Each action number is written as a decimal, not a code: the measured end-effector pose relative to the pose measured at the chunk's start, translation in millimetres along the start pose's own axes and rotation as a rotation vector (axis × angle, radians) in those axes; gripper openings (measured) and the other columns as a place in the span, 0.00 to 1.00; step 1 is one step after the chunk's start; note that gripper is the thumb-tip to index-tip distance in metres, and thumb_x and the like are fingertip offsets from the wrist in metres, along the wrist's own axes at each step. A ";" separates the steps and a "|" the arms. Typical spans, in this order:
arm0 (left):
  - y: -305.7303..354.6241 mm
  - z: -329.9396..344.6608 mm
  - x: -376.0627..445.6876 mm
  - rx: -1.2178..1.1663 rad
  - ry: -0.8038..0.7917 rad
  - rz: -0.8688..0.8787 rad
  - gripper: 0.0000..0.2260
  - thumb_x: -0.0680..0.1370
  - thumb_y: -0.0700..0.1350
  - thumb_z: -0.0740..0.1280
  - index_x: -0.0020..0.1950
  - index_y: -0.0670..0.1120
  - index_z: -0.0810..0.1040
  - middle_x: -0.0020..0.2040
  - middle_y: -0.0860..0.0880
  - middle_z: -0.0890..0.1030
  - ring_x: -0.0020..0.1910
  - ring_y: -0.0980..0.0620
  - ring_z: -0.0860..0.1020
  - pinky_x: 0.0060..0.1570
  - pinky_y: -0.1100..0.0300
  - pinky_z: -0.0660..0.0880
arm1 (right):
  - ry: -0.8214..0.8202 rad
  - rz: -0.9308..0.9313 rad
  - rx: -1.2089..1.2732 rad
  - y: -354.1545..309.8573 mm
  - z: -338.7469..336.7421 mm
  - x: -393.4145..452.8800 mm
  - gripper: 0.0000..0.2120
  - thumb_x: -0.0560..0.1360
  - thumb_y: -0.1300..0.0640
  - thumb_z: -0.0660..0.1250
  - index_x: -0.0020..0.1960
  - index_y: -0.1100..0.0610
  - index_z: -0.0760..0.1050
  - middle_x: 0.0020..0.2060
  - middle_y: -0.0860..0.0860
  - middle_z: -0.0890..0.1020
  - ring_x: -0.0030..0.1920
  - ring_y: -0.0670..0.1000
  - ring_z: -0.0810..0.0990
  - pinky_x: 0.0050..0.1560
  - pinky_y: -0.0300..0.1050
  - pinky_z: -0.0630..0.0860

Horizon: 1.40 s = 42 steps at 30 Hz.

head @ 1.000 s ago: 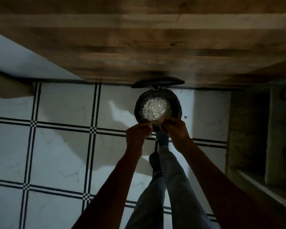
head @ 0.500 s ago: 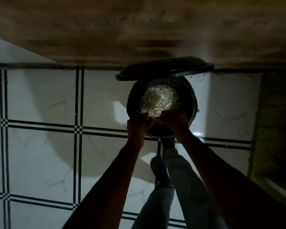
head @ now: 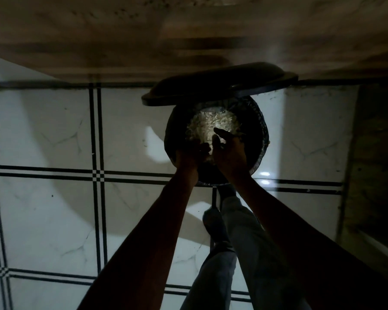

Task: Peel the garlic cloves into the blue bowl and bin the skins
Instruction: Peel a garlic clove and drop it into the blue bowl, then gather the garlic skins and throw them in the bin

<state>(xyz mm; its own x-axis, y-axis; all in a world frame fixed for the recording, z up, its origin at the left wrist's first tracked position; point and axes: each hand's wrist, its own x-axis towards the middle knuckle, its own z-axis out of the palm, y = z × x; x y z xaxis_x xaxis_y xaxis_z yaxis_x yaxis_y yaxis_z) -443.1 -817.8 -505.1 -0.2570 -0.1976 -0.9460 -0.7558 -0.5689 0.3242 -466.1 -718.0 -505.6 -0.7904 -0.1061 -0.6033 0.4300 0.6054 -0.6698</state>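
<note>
A trouser leg (head: 238,260) and a dark foot (head: 214,227) stand nearest, on the white tiled floor (head: 54,220) with its black double lines; both forearms reach forward from the bottom edge to the bin (head: 259,139); the left hand (head: 189,154) hangs over the near rim, its fingers curled inward, though the gloom hides whether they pinch anything; the right hand (head: 229,151) is just beside it, above the bin's mouth, thumb raised and fingers loosely spread, and I cannot tell if skins cling to it; inside the bin a pale heap of garlic skins (head: 211,126) lies lit against the black liner; the dark lid (head: 220,86) stands tipped up over the far rim; behind it runs a blurred wooden panel (head: 188,36).
</note>
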 end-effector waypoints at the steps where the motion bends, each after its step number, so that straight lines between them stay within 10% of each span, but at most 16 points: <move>1: 4.3 3.7 -2.6 0.015 -0.032 0.008 0.22 0.88 0.47 0.54 0.81 0.41 0.61 0.78 0.39 0.69 0.75 0.41 0.70 0.49 0.61 0.76 | -0.119 -0.024 -0.023 -4.4 -1.3 -2.8 0.18 0.86 0.59 0.61 0.75 0.58 0.73 0.71 0.58 0.78 0.69 0.58 0.78 0.71 0.53 0.74; 5: 5.2 13.9 -9.7 -0.164 -0.174 0.139 0.21 0.87 0.46 0.58 0.79 0.41 0.65 0.74 0.42 0.74 0.73 0.43 0.73 0.60 0.57 0.78 | -0.262 0.032 -0.120 0.3 -1.8 -1.6 0.24 0.89 0.53 0.53 0.83 0.58 0.58 0.83 0.58 0.59 0.83 0.58 0.57 0.81 0.50 0.56; 8: 6.8 27.6 -18.5 -0.096 -0.058 0.065 0.20 0.87 0.49 0.58 0.78 0.43 0.68 0.76 0.42 0.72 0.73 0.42 0.73 0.69 0.49 0.72 | -0.229 0.018 0.137 0.6 -6.2 -3.7 0.24 0.89 0.58 0.54 0.84 0.57 0.56 0.83 0.54 0.59 0.81 0.50 0.59 0.79 0.39 0.60; 10: 5.4 34.5 -30.0 -0.075 -0.034 0.051 0.19 0.87 0.49 0.58 0.76 0.42 0.70 0.74 0.41 0.73 0.68 0.44 0.76 0.63 0.54 0.77 | -0.310 -0.015 0.144 10.0 -12.0 -12.1 0.24 0.88 0.58 0.56 0.83 0.58 0.58 0.81 0.59 0.62 0.80 0.54 0.62 0.81 0.52 0.61; 12: 2.6 36.4 -45.2 -0.039 -0.131 0.143 0.15 0.88 0.46 0.56 0.71 0.43 0.74 0.68 0.44 0.78 0.60 0.50 0.79 0.50 0.61 0.80 | -0.205 -0.008 0.221 17.3 -27.2 -27.9 0.26 0.85 0.47 0.60 0.81 0.54 0.65 0.78 0.59 0.70 0.77 0.54 0.69 0.78 0.55 0.66; 15: 3.2 43.7 -91.5 0.055 -0.202 0.179 0.17 0.87 0.47 0.56 0.73 0.42 0.73 0.66 0.46 0.80 0.56 0.55 0.82 0.59 0.60 0.78 | 0.088 -0.008 0.280 8.9 -80.5 -76.8 0.20 0.86 0.46 0.60 0.73 0.54 0.73 0.64 0.50 0.81 0.62 0.42 0.79 0.64 0.36 0.73; 18: 6.2 68.4 -174.2 0.282 -0.298 0.263 0.16 0.86 0.49 0.60 0.69 0.43 0.76 0.62 0.46 0.83 0.53 0.54 0.84 0.55 0.60 0.80 | 0.344 0.039 0.390 1.6 -146.7 -136.9 0.09 0.85 0.45 0.63 0.61 0.47 0.77 0.51 0.42 0.84 0.51 0.43 0.84 0.55 0.50 0.83; 21: 11.9 98.9 -265.4 0.512 -0.438 0.374 0.13 0.86 0.50 0.62 0.63 0.44 0.79 0.54 0.48 0.85 0.46 0.55 0.85 0.46 0.61 0.81 | 0.494 0.050 0.366 -7.2 -227.2 -218.9 0.11 0.85 0.44 0.62 0.60 0.49 0.76 0.51 0.48 0.84 0.52 0.53 0.85 0.54 0.62 0.83; 25: -2.7 157.4 -390.4 0.756 -0.655 0.568 0.14 0.86 0.47 0.63 0.64 0.39 0.80 0.48 0.45 0.85 0.43 0.52 0.83 0.42 0.63 0.79 | 0.707 0.042 0.404 -17.9 -332.8 -364.7 0.15 0.86 0.47 0.61 0.66 0.55 0.74 0.55 0.49 0.82 0.53 0.48 0.83 0.52 0.47 0.84; 31: -110.2 244.0 -566.9 1.077 -1.018 0.722 0.09 0.85 0.42 0.64 0.62 0.40 0.80 0.46 0.46 0.84 0.41 0.57 0.83 0.42 0.64 0.78 | 1.101 0.092 0.483 30.4 -423.3 -575.1 0.12 0.85 0.49 0.65 0.64 0.54 0.78 0.52 0.47 0.84 0.51 0.38 0.84 0.47 0.34 0.80; 36: -252.0 292.0 -676.8 1.291 -1.302 0.774 0.03 0.84 0.38 0.65 0.56 0.43 0.77 0.42 0.47 0.83 0.32 0.61 0.80 0.36 0.65 0.76 | 1.373 0.204 0.616 100.9 -464.5 -705.5 0.12 0.84 0.48 0.67 0.63 0.51 0.79 0.51 0.50 0.86 0.50 0.44 0.87 0.44 0.41 0.83; 42: -403.6 350.5 -725.8 1.504 -1.439 0.944 0.07 0.83 0.43 0.68 0.61 0.43 0.79 0.53 0.45 0.83 0.46 0.49 0.84 0.43 0.56 0.82 | 1.549 0.334 0.656 209.4 -481.8 -811.4 0.07 0.83 0.50 0.68 0.58 0.50 0.81 0.47 0.47 0.86 0.48 0.44 0.86 0.50 0.53 0.86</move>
<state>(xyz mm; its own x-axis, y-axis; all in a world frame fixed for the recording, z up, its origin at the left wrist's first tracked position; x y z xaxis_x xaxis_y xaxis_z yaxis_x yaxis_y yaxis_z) -162.7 -164.8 49.6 -0.2905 0.9394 -0.1822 0.2159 0.2498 0.9439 55.0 -125.1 52.2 -0.1188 0.9912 -0.0581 0.4326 -0.0010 -0.9016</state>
